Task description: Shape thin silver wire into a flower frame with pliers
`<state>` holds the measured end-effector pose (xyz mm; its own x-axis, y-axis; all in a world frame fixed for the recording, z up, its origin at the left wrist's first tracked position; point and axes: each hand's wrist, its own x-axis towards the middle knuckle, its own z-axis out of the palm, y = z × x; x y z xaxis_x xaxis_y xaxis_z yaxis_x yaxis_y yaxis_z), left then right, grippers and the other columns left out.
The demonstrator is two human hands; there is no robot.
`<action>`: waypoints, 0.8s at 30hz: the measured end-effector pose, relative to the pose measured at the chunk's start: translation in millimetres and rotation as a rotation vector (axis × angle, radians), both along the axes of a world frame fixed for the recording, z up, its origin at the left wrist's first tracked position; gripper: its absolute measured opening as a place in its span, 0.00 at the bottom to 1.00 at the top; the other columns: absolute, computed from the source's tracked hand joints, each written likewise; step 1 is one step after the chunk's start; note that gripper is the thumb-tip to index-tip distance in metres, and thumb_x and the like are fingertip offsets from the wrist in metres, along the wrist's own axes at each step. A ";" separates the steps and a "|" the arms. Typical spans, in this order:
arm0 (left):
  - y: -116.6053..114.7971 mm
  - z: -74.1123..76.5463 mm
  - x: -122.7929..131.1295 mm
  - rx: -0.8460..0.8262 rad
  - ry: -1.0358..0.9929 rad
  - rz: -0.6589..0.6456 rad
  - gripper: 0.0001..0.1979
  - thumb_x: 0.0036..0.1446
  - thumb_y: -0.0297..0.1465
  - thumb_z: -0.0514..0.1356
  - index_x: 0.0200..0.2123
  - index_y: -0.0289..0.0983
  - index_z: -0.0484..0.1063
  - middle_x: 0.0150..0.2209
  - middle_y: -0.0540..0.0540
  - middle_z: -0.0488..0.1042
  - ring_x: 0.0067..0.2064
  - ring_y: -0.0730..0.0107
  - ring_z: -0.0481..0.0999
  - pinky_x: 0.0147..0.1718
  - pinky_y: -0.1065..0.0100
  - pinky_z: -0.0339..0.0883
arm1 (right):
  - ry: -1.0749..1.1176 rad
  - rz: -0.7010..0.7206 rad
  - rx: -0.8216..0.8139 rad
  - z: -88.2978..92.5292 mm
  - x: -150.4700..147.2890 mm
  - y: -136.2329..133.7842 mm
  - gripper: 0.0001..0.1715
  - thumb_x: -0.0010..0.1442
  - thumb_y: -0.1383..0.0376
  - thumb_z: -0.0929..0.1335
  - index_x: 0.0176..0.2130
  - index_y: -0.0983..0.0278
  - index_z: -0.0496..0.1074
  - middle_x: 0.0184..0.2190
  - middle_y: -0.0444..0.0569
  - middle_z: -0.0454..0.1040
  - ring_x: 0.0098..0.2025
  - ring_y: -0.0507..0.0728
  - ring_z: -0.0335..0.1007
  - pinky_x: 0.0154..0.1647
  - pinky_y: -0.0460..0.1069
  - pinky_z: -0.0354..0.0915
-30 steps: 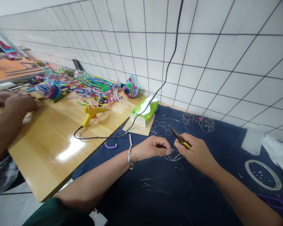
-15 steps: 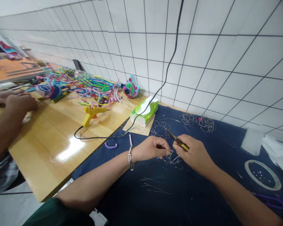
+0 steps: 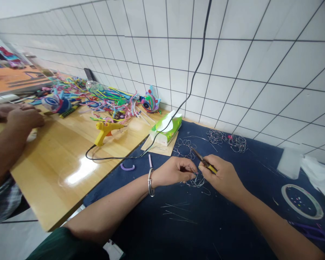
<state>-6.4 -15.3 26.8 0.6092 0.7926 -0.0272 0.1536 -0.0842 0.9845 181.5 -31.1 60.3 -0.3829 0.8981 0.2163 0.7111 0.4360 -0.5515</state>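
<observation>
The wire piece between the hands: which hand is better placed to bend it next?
Probably the right. The right hand grips the pliers right beside the wire piece, while the left hand pinches that piece over the dark cloth, so it looks busy steadying it.

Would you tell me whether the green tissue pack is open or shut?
Open: a white tissue pokes out of the tissue pack.

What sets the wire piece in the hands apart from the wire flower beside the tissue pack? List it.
The wire piece is pinched by the left hand; the wire flower lies free on the blue cloth. The wire piece looks a smaller tangle; the wire flower shows open petal loops. Both are thin silvery wire.
</observation>
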 end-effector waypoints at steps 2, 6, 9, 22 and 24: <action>-0.1 0.0 -0.4 0.020 0.022 -0.007 0.08 0.51 0.32 0.59 0.33 0.33 0.70 0.24 0.51 0.67 0.23 0.81 0.65 0.23 0.76 0.61 | 0.013 -0.011 -0.023 -0.9 -1.3 0.0 0.07 0.56 0.65 0.60 0.30 0.63 0.65 0.26 0.43 0.67 0.28 0.49 0.62 0.30 0.44 0.56; 0.0 -1.5 -1.2 0.079 0.079 -0.015 0.11 0.53 0.35 0.57 0.33 0.33 0.71 0.25 0.50 0.67 0.23 0.80 0.65 0.24 0.75 0.61 | 0.041 -0.017 -0.044 -1.0 -2.8 -0.4 0.07 0.56 0.65 0.60 0.29 0.63 0.65 0.26 0.43 0.67 0.28 0.50 0.62 0.29 0.44 0.57; -0.4 -2.0 -1.1 0.118 0.100 -0.018 0.11 0.54 0.35 0.56 0.32 0.33 0.71 0.24 0.50 0.67 0.23 0.80 0.65 0.24 0.75 0.61 | 0.050 -0.011 -0.048 0.4 -2.9 -1.0 0.07 0.55 0.65 0.60 0.29 0.63 0.65 0.26 0.43 0.67 0.28 0.50 0.62 0.30 0.44 0.57; -2.5 1.8 0.2 0.266 0.174 0.035 0.07 0.50 0.25 0.53 0.28 0.33 0.71 0.26 0.51 0.68 0.28 0.78 0.66 0.29 0.75 0.61 | 0.052 -0.017 -0.012 -3.5 -4.1 -2.1 0.06 0.55 0.65 0.61 0.29 0.63 0.65 0.26 0.44 0.67 0.28 0.50 0.62 0.28 0.44 0.57; -3.4 3.1 0.4 0.241 0.187 0.049 0.07 0.50 0.26 0.52 0.29 0.33 0.71 0.25 0.51 0.68 0.26 0.79 0.65 0.27 0.76 0.60 | 0.066 -0.023 -0.006 -4.8 -5.0 -2.3 0.06 0.55 0.64 0.61 0.29 0.63 0.65 0.27 0.44 0.68 0.29 0.50 0.63 0.29 0.44 0.57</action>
